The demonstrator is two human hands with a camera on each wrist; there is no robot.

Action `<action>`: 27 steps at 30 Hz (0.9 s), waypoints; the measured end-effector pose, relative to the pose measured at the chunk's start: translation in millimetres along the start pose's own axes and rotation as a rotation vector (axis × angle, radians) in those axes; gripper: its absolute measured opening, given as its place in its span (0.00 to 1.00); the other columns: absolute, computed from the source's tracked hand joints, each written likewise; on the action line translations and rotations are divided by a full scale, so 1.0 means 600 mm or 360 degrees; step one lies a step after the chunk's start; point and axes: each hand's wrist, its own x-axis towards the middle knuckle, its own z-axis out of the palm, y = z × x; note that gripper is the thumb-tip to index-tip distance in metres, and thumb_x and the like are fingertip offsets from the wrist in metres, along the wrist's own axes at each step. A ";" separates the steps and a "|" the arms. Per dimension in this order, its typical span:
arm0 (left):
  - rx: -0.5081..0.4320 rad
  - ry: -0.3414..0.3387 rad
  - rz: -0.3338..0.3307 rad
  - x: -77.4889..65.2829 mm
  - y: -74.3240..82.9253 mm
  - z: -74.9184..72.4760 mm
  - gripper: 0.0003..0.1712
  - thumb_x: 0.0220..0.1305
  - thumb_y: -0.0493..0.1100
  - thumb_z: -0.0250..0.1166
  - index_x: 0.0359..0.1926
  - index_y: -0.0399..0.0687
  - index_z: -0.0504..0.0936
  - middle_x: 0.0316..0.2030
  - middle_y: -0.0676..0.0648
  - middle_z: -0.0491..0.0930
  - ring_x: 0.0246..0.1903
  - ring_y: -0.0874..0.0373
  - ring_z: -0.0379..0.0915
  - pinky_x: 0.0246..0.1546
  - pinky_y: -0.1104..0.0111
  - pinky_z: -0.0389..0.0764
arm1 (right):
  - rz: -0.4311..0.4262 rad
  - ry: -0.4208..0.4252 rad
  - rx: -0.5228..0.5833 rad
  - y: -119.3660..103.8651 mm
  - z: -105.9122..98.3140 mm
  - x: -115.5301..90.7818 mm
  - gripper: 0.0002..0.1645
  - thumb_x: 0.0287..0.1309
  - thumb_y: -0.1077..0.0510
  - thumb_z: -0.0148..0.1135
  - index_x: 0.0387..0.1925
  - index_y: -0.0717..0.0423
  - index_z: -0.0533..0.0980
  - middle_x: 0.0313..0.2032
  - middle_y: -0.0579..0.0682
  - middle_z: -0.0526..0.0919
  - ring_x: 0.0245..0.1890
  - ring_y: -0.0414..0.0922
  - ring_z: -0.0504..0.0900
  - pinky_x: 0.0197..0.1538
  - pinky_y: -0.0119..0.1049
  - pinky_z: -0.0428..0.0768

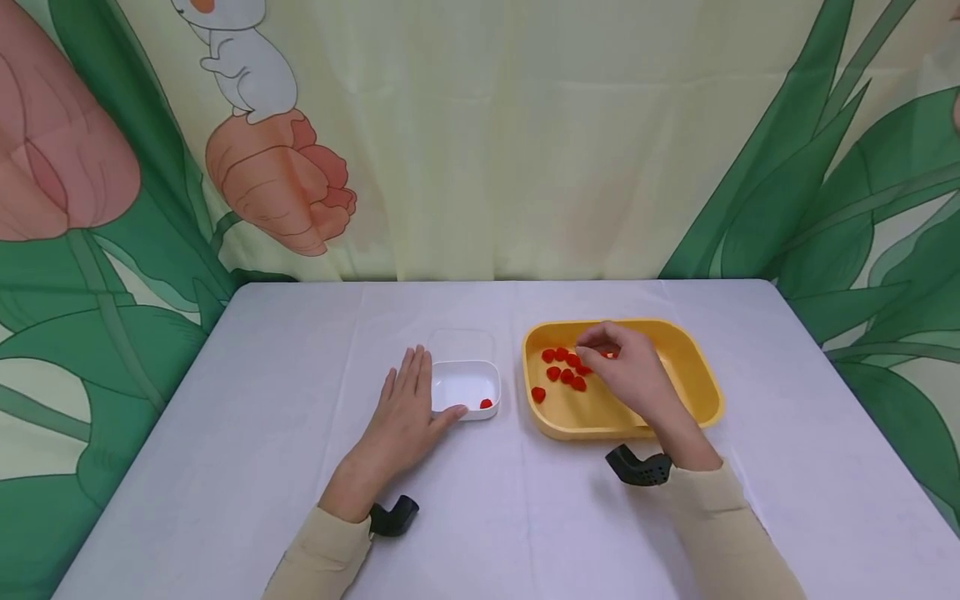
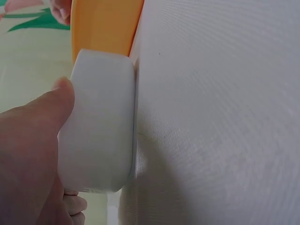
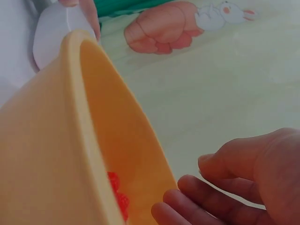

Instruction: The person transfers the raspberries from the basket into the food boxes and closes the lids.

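My left hand (image 1: 401,421) lies along the left side of a small white box (image 1: 477,376), fingers straight. Its thumb touches the box's near rim, also seen in the left wrist view against the white wall (image 2: 101,117). One red raspberry-like piece (image 1: 486,404) lies inside the box. My right hand (image 1: 626,367) is over a yellow tray (image 1: 682,367), fingers bent downward. Several red raspberry-like pieces (image 1: 567,376) lie in the tray's left half. In the right wrist view, the right thumb and fingers (image 3: 187,199) stand slightly apart, with nothing visible between them.
A clear lid-like piece (image 1: 461,343) lies behind the white box. The tray stands to the box's right, with a narrow gap between them. White cloth (image 1: 480,517) covers the table; a printed curtain (image 1: 510,150) hangs behind it.
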 end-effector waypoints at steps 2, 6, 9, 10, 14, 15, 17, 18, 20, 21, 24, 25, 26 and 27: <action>-0.0011 -0.0008 -0.0001 0.001 0.001 0.000 0.58 0.67 0.68 0.56 0.77 0.32 0.41 0.78 0.35 0.40 0.79 0.42 0.32 0.77 0.45 0.41 | 0.0019 0.0008 -0.0004 0.006 -0.002 -0.001 0.11 0.67 0.55 0.60 0.48 0.54 0.78 0.46 0.53 0.84 0.46 0.49 0.80 0.50 0.41 0.82; -0.0020 -0.0025 0.0002 0.003 0.001 0.001 0.58 0.67 0.68 0.55 0.77 0.32 0.40 0.78 0.35 0.39 0.79 0.42 0.31 0.77 0.45 0.41 | 0.0055 0.0031 -0.0012 0.020 -0.007 -0.004 0.11 0.67 0.55 0.61 0.47 0.55 0.79 0.46 0.54 0.84 0.48 0.51 0.80 0.54 0.45 0.81; -0.0018 -0.0042 -0.0008 0.003 0.000 0.002 0.59 0.67 0.69 0.55 0.77 0.32 0.39 0.79 0.35 0.39 0.79 0.42 0.30 0.77 0.45 0.40 | 0.0068 0.0027 -0.0023 0.030 -0.005 -0.003 0.11 0.66 0.56 0.62 0.47 0.56 0.79 0.45 0.54 0.84 0.48 0.51 0.81 0.54 0.45 0.82; -0.0019 -0.0038 -0.0010 0.003 0.000 0.002 0.59 0.67 0.69 0.55 0.77 0.33 0.39 0.78 0.35 0.39 0.79 0.42 0.30 0.77 0.45 0.40 | 0.0070 0.0020 -0.0028 0.032 -0.004 -0.002 0.11 0.66 0.56 0.62 0.47 0.56 0.79 0.45 0.54 0.84 0.48 0.50 0.81 0.54 0.45 0.82; -0.0013 0.0003 0.0010 0.002 -0.001 0.003 0.58 0.67 0.67 0.57 0.77 0.32 0.41 0.78 0.34 0.41 0.79 0.41 0.33 0.76 0.44 0.42 | 0.0087 -0.0006 -0.0042 0.040 0.000 -0.001 0.11 0.65 0.56 0.63 0.47 0.55 0.79 0.45 0.54 0.85 0.46 0.50 0.82 0.52 0.43 0.82; -0.0016 0.0020 0.0023 0.001 -0.001 0.003 0.58 0.66 0.67 0.57 0.77 0.31 0.42 0.78 0.34 0.42 0.79 0.41 0.34 0.76 0.43 0.43 | 0.0094 -0.0007 -0.0042 0.041 0.000 -0.001 0.11 0.65 0.56 0.63 0.46 0.55 0.79 0.45 0.54 0.85 0.46 0.49 0.82 0.52 0.42 0.82; -0.0023 0.0036 0.0038 0.001 0.000 0.003 0.58 0.67 0.66 0.57 0.76 0.30 0.43 0.78 0.33 0.43 0.78 0.40 0.35 0.76 0.43 0.44 | 0.0105 -0.0005 -0.0046 0.042 -0.001 -0.003 0.10 0.65 0.56 0.63 0.46 0.55 0.79 0.44 0.53 0.85 0.45 0.49 0.82 0.51 0.41 0.82; -0.0020 0.0039 0.0044 0.000 0.000 0.003 0.58 0.67 0.66 0.57 0.76 0.30 0.43 0.77 0.32 0.43 0.78 0.39 0.35 0.76 0.43 0.44 | 0.0110 -0.0005 -0.0047 0.043 -0.001 -0.004 0.10 0.65 0.56 0.63 0.45 0.54 0.79 0.44 0.53 0.85 0.45 0.49 0.82 0.50 0.40 0.82; -0.0025 0.0044 0.0051 0.000 0.000 0.003 0.57 0.67 0.66 0.57 0.76 0.29 0.43 0.77 0.32 0.43 0.78 0.39 0.35 0.76 0.42 0.44 | 0.0113 -0.0011 -0.0049 0.044 -0.001 -0.006 0.09 0.65 0.56 0.63 0.45 0.54 0.80 0.43 0.52 0.86 0.44 0.48 0.82 0.48 0.38 0.82; -0.0024 0.0043 0.0053 -0.001 0.000 0.003 0.57 0.67 0.66 0.57 0.76 0.29 0.43 0.77 0.31 0.44 0.78 0.38 0.35 0.75 0.42 0.44 | 0.0113 -0.0018 -0.0050 0.044 -0.002 -0.007 0.09 0.65 0.56 0.63 0.44 0.54 0.80 0.43 0.52 0.86 0.44 0.48 0.82 0.48 0.38 0.82; -0.0017 0.0035 0.0054 -0.001 -0.002 0.003 0.58 0.67 0.66 0.57 0.76 0.28 0.43 0.77 0.31 0.43 0.78 0.38 0.35 0.75 0.42 0.44 | 0.0118 -0.0039 -0.0056 0.044 -0.001 -0.008 0.09 0.65 0.56 0.64 0.44 0.54 0.80 0.42 0.52 0.86 0.43 0.48 0.82 0.48 0.37 0.81; -0.0022 0.0033 0.0054 -0.001 -0.003 0.002 0.58 0.67 0.66 0.57 0.76 0.28 0.43 0.77 0.31 0.43 0.78 0.38 0.35 0.75 0.42 0.44 | 0.0118 -0.0046 -0.0058 0.043 -0.001 -0.008 0.09 0.65 0.56 0.64 0.44 0.54 0.80 0.42 0.52 0.86 0.44 0.48 0.82 0.48 0.37 0.82; -0.0029 0.0030 0.0053 -0.002 -0.003 0.002 0.58 0.67 0.66 0.57 0.76 0.29 0.43 0.77 0.31 0.43 0.78 0.38 0.34 0.75 0.42 0.44 | 0.0117 -0.0053 -0.0059 0.042 -0.001 -0.008 0.09 0.65 0.56 0.64 0.44 0.55 0.80 0.42 0.52 0.86 0.44 0.49 0.82 0.48 0.38 0.82; -0.0033 0.0029 0.0052 -0.002 -0.004 0.002 0.58 0.67 0.66 0.57 0.76 0.29 0.42 0.77 0.31 0.43 0.78 0.39 0.34 0.75 0.42 0.43 | 0.0119 -0.0058 -0.0062 0.042 -0.001 -0.008 0.09 0.65 0.56 0.64 0.44 0.55 0.80 0.43 0.52 0.85 0.44 0.49 0.82 0.49 0.38 0.82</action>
